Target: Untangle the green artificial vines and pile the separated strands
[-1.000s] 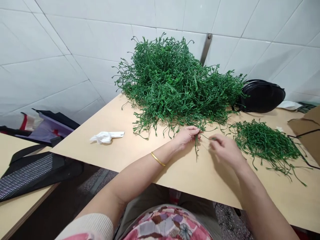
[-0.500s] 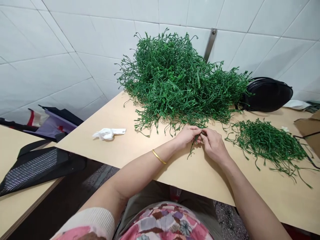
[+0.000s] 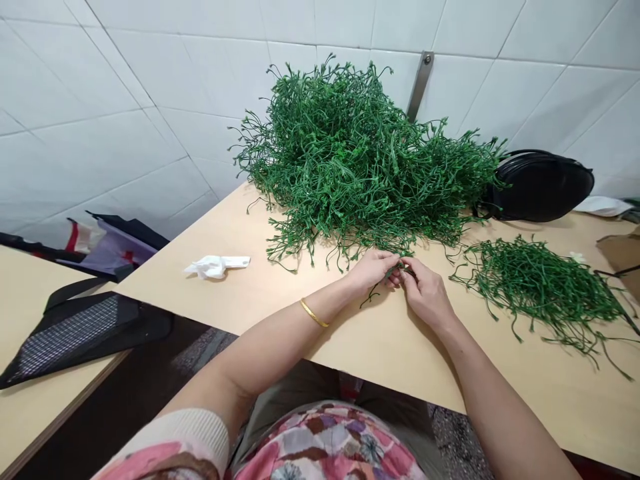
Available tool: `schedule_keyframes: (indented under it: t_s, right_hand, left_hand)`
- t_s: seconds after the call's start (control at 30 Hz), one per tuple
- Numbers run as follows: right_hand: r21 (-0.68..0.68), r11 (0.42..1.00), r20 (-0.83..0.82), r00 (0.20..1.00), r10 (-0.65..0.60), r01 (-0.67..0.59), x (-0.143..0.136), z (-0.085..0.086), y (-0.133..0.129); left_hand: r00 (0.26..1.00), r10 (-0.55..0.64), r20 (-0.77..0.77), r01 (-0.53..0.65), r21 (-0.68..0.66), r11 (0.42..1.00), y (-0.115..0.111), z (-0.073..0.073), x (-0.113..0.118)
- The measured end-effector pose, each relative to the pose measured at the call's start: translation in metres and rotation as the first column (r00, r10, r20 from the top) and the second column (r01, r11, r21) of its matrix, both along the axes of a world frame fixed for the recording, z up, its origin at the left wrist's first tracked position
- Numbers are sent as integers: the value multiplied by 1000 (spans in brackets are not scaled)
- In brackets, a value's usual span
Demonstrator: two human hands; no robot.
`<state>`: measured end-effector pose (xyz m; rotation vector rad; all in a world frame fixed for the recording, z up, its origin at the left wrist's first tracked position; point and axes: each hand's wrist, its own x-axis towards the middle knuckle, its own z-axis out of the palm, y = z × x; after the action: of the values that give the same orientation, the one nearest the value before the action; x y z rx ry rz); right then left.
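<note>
My left hand (image 3: 376, 270) and my right hand (image 3: 424, 285) meet over the table, just in front of a large heap of green artificial plant stems (image 3: 345, 153). Pinched in the left fingers is a small green stem (image 3: 373, 293), its thin end hanging down to the left. The right thumb and fingertips close on the same stem near its tip; the exact grip is partly hidden by the fingers. To the right of my right hand lies a smaller, flatter pile of similar green stems (image 3: 543, 283).
A crumpled white tissue (image 3: 213, 267) lies at the left of the table (image 3: 280, 303). Behind the smaller pile stands a black bag (image 3: 545, 187), and a cardboard box (image 3: 620, 257) is at the right edge. A black mesh bag (image 3: 70, 337) rests on another table at left.
The held stem's hanging end has swung left and up, and green tips now show above the fingers. Both hands stay in nearly the same place.
</note>
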<state>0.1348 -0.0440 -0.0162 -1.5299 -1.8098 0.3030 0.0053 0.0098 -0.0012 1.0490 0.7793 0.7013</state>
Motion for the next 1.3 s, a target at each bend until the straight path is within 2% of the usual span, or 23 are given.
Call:
schedule_keyframes:
  t_s: [0.13,0.33,0.53,0.7,0.83,1.03,1.13,1.3]
  right_hand:
    - [21,1000,-37,999,-17,18,-1,1,-1]
    - [-16,999,-91,995,-32,30,0,3,-1]
    - [-41,997,-111,992,62,-67,5,3,1]
    - [-154,988,-123,992,-5,-14,11,3,2]
    - [-166,986,-171,985,-7,-22,13,3,3]
    - [-296,943,-435,900,10,-154,13,7,4]
    - [-298,934,-335,938,94,-200,11,9,2]
    - [-244,961,-15,991,129,-129,8,10,-2]
  left_hand:
    - [998,61,18,-62,12,998,1,-1,0]
    - [995,-78,-56,82,68,994,4,0,-9]
    - [983,-143,-117,152,76,985,5,0,-10]
    - [954,-206,-217,235,115,965,7,3,-12]
    - [951,-156,-268,217,219,951,8,3,-14]
    - [952,-23,-307,151,400,904,5,2,-13]
    - [955,-38,-296,161,402,901,5,-1,-11]
    - [955,-62,-289,177,389,904,8,-5,-11]
